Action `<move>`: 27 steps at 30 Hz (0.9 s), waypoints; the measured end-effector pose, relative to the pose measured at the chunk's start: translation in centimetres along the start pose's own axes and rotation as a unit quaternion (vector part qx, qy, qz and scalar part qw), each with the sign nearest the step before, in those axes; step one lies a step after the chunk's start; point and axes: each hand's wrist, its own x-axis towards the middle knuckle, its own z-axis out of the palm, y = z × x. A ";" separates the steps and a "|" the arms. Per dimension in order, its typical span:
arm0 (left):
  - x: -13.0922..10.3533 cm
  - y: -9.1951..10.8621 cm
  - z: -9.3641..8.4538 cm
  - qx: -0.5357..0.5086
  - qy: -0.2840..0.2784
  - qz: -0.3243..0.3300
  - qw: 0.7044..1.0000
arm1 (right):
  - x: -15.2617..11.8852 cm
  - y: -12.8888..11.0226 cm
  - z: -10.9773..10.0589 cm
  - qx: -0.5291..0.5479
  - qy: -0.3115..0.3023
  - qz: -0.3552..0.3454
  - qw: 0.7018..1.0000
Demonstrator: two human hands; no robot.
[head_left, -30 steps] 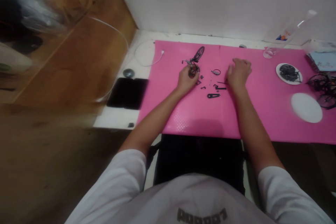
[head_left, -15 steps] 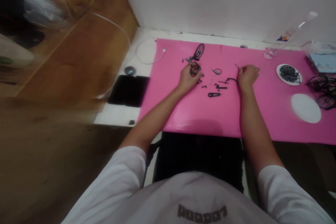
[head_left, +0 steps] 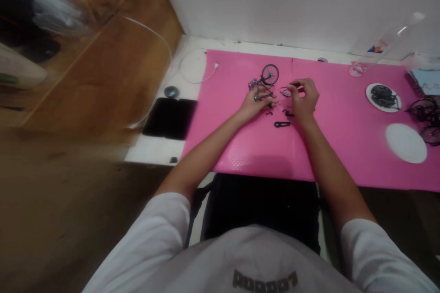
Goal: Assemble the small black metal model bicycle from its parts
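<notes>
My left hand [head_left: 252, 105] is closed around a miniature bicycle [head_left: 264, 90], whose single visible spoked wheel points away from me. Fingers cover part of its frame. To the right, my right hand [head_left: 304, 98] pinches a thin dark rod [head_left: 283, 88], its tip directed left toward the bicycle. Small dark parts [head_left: 288, 113] lie on the pink mat between and below the hands, some hidden behind the right hand. Nearer to me is a flat black piece with a hole [head_left: 282, 124].
On the right are a white plate of black parts [head_left: 383, 96], a white disc [head_left: 406, 143], more small bicycles [head_left: 426, 116] and a clear bottle [head_left: 376, 50]. A black flat case [head_left: 169, 118], a small round metal thing [head_left: 171, 92] and a white cable [head_left: 216, 67] lie on the left.
My right hand has moved left with the thin rod, closer to the bicycle. My left hand has turned the bicycle, so its wheel shows more face-on and sits further right.
</notes>
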 end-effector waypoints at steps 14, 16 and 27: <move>0.8 -1.3 -0.5 0.028 0.031 -0.018 0.999 | -2.6 0.4 3.0 0.150 -0.065 0.050 0.985; 0.8 -1.3 -0.6 0.029 0.027 -0.019 0.999 | -2.6 0.2 2.8 0.144 -0.071 0.045 0.986; 0.8 -1.2 -0.7 0.043 -0.005 0.000 0.999 | -2.1 -1.1 2.1 0.103 -0.086 0.052 0.990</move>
